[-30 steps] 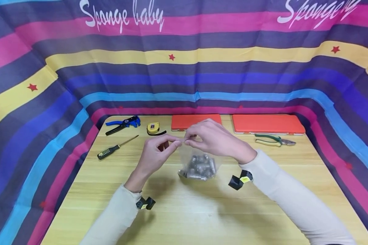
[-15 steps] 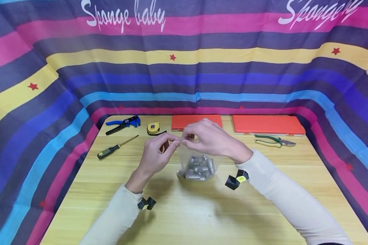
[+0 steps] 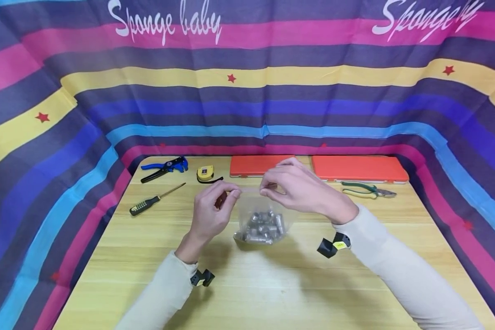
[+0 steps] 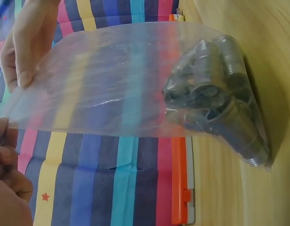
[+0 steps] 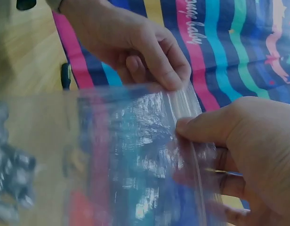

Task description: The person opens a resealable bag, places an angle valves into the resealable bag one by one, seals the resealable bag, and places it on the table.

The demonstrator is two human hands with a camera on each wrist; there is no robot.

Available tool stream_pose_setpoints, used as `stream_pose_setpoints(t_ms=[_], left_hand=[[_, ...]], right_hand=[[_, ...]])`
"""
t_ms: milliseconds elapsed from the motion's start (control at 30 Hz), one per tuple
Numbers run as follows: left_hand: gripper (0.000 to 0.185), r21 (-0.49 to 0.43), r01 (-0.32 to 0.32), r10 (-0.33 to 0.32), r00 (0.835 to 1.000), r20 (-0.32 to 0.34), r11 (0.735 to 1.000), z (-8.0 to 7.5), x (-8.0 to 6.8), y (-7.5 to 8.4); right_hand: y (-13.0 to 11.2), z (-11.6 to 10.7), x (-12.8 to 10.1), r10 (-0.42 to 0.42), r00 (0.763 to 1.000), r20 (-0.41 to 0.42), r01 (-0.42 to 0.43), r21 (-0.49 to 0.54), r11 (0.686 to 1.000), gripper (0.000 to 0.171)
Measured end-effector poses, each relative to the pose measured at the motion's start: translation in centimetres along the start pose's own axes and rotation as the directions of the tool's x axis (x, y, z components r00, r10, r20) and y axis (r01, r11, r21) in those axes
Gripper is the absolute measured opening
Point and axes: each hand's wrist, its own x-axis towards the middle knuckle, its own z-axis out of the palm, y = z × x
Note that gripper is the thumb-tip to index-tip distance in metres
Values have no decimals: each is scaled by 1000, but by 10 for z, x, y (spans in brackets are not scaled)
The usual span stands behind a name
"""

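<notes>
Both hands are working the top edge of a clear plastic zip bag [image 3: 259, 215] over the middle of the pale wooden table [image 3: 272, 284]. The left hand [image 3: 211, 211] is pinching the bag's left top corner between thumb and forefinger, and the right hand [image 3: 301, 188] is pinching the same sealing strip further to the right, so the two are sitting a little apart with the strip stretched between them. The right wrist view is showing the bag [image 5: 135, 155] close up, thumb and fingers squeezing the zip line. Down in the bottom of the bag a cluster of small grey metal cylinders [image 3: 263, 226] is resting on the tabletop; the left wrist view is showing them [image 4: 215, 99] bunched together.

Along the back edge, two flat orange plastic cases [image 3: 359, 167] are lying side by side. Green-handled pliers [image 3: 367, 189] are lying just in front of the right one. On the left are lying blue-handled wire strippers [image 3: 165, 167], a small yellow tape measure [image 3: 205, 173] and a black-handled screwdriver [image 3: 154, 200].
</notes>
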Motion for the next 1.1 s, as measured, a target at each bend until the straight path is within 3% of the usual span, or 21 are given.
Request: stream_pose_setpoints(t_ms=[467,633,933,1100], left_hand=[[8,-7,25,-26,998,-64,1000,1,-1,1],[9,-11,33,-34,995,-90,999,0,-2,-1],[8,-10,51,-52,994,-92,999,-2,-3,-2],[7,-1,65,-65,993,-102,998,-3,-4,-3]], right_hand=[[14,-3,-21,19,999,-43,-21,-46,999,7],[20,-5,-31,54,999,-4,-54,-11,998,3],[32,-8,-52,80,996,-36,-82,-59,995,5],[35,-12,-58,96,995,-24,-97,-32,995,8]])
